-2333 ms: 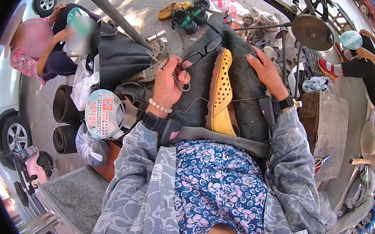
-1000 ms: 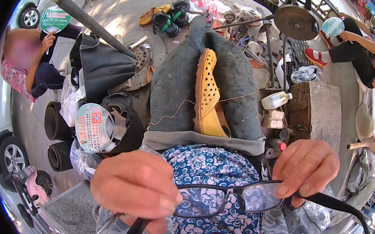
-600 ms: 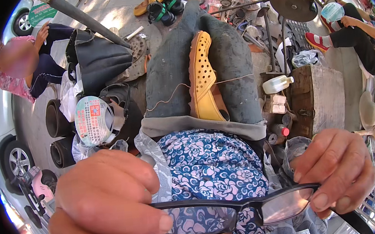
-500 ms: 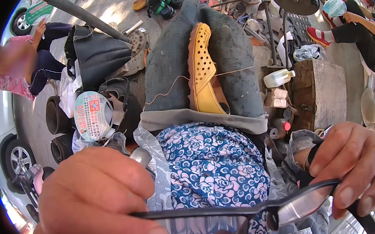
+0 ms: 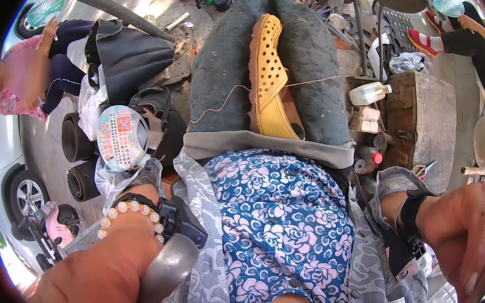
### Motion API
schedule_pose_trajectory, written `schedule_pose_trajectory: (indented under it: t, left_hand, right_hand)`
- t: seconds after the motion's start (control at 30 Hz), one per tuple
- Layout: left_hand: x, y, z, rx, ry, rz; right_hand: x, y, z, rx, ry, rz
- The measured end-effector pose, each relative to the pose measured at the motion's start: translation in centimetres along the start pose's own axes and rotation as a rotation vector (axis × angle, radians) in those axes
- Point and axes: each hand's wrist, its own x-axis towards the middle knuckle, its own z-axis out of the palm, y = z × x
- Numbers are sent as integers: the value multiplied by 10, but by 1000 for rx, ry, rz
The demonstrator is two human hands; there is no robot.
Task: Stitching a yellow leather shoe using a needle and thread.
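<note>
My left hand point(image 5: 97, 282) is raised close at the lower left, its fingers curled and mostly hidden. A smooth curved silver metal piece point(image 5: 172, 266) sits against its palm side, below a bead bracelet point(image 5: 129, 208) and a black strapped device point(image 5: 184, 221) at the wrist. At the lower right edge is my right hand point(image 5: 475, 228), fingers bent together and partly cut off; what they hold, if anything, is hidden. No eyeglasses show now. A yellow shoe with punched holes point(image 5: 270, 78) lies on the dark cloth point(image 5: 215, 78) over my legs, with a thread point(image 5: 215, 110) across it.
A wooden box point(image 5: 427, 128), a pale plastic bottle point(image 5: 370, 93) and a red-capped bottle point(image 5: 375, 157) stand to the right. Left are a round fan point(image 5: 121, 137), dark rolls point(image 5: 77, 135) and a black bag point(image 5: 128, 60). Seated people point(image 5: 28, 78) are at both sides.
Both hands have moved outward and toward the lower edge, showing more of the wrists. The black-framed eyeglasses held between them have left the view. The shoe and lap sit slightly shifted in the picture.
</note>
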Motion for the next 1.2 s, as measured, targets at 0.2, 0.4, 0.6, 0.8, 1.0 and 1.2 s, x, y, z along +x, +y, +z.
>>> schedule_pose_trajectory:
  t: [0.2, 0.4, 0.6, 0.8, 1.0, 1.2]
  left_hand:
    - [16, 6, 6, 19, -57, -430]
    - [23, 26, 3, 20, -85, -858]
    - [29, 42, -1, -21, -97, -1299]
    - [-10, 42, -32, 376, -58, -850]
    - [-87, -50, -45, 720, 399, -959]
    - [-131, -83, -53, 469, 445, -1375]
  right_hand:
    - [3, -5, -2, 46, 6, -7]
    - [0, -16, 0, 74, 15, 6]
    - [13, -4, 1, 85, 44, 49]
    - [14, 64, 5, -152, 117, 391]
    - [-50, 136, -36, -278, 299, 1161]
    - [-62, 166, -28, 71, 318, 1358]
